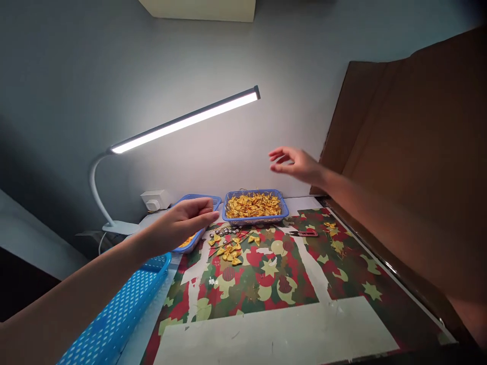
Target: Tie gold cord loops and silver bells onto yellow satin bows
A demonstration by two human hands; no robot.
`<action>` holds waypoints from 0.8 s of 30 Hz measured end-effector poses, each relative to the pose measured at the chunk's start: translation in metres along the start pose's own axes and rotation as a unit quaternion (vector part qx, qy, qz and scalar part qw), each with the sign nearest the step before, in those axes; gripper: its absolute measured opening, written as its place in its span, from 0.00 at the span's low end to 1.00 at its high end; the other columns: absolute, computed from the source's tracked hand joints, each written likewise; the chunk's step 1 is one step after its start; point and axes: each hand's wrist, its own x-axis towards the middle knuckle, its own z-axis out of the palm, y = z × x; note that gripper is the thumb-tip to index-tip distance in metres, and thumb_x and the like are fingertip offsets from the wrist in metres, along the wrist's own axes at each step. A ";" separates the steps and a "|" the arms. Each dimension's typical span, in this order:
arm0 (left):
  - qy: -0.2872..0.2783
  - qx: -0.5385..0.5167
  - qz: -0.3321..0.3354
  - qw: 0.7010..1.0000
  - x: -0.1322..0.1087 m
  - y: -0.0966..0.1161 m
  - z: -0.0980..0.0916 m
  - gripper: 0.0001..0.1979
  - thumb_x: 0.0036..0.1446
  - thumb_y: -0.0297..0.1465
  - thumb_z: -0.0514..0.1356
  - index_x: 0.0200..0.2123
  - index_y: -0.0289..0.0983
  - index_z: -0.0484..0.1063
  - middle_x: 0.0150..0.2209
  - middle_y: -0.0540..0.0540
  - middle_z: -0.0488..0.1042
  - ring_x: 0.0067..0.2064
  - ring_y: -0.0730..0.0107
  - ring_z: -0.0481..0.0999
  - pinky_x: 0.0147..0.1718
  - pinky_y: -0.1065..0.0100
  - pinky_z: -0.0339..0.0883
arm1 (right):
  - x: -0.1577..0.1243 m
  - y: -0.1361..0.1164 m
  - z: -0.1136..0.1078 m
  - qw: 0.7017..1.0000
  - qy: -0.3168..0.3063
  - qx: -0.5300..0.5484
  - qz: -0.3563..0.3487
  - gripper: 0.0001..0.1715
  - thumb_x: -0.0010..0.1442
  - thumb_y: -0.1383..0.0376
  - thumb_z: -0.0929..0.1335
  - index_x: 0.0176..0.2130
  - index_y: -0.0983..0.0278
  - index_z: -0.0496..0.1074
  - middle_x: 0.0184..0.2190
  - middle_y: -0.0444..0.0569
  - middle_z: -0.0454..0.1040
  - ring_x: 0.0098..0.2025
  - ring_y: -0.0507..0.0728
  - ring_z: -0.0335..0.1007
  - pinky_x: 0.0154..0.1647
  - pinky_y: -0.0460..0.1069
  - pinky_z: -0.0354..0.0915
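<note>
My left hand (pixel 186 223) hovers at the left edge of the table, in front of a blue tray (pixel 217 203) it partly covers. Its fingers are curled in, thumb stretched along them; whatever they may hold is hidden. My right hand (pixel 297 163) is raised at the right, slightly blurred, fingers bent but apart, with nothing visible between them. Below and left of it, a blue basket (pixel 255 220) is heaped with gold ribbon bows (pixel 253 204). Several loose gold bows (pixel 230 252) lie on the patterned table cover near silvery round beads (pixel 227 231).
Small thread snips (pixel 303 233) lie right of centre. More gold bows (pixel 332 229) are near the right edge, beside a tall cardboard sheet (pixel 411 132). A lit desk lamp (pixel 186 120) reaches over the back. A bright blue perforated basket (pixel 125 309) stands at lower left.
</note>
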 end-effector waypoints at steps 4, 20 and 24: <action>-0.025 0.003 0.051 0.998 0.014 0.019 0.020 0.17 0.56 0.38 0.58 0.23 0.38 0.55 0.21 0.56 0.53 0.22 0.80 0.49 0.19 0.74 0.45 | -0.053 -0.033 0.070 0.950 -0.206 0.227 0.056 0.42 0.47 0.56 0.76 0.57 0.60 0.61 0.55 0.55 0.67 0.53 0.60 0.68 0.49 0.54 0.70; 0.002 -0.019 -0.031 0.999 0.006 0.029 0.000 0.20 0.65 0.41 0.46 0.47 0.33 0.67 0.20 0.58 0.43 0.21 0.76 0.40 0.19 0.70 0.38 | -0.099 -0.006 0.054 0.940 -0.270 0.184 0.097 0.28 0.60 0.42 0.62 0.27 0.63 0.66 0.18 0.40 0.58 0.20 0.49 0.51 0.20 0.46 0.49; -0.015 -0.019 -0.042 0.999 0.008 0.033 0.002 0.18 0.65 0.39 0.48 0.45 0.33 0.67 0.21 0.57 0.42 0.22 0.76 0.40 0.19 0.70 0.37 | -0.101 -0.005 0.041 0.963 -0.263 -0.054 0.037 0.18 0.56 0.50 0.68 0.37 0.61 0.73 0.37 0.51 0.73 0.38 0.60 0.68 0.35 0.52 0.63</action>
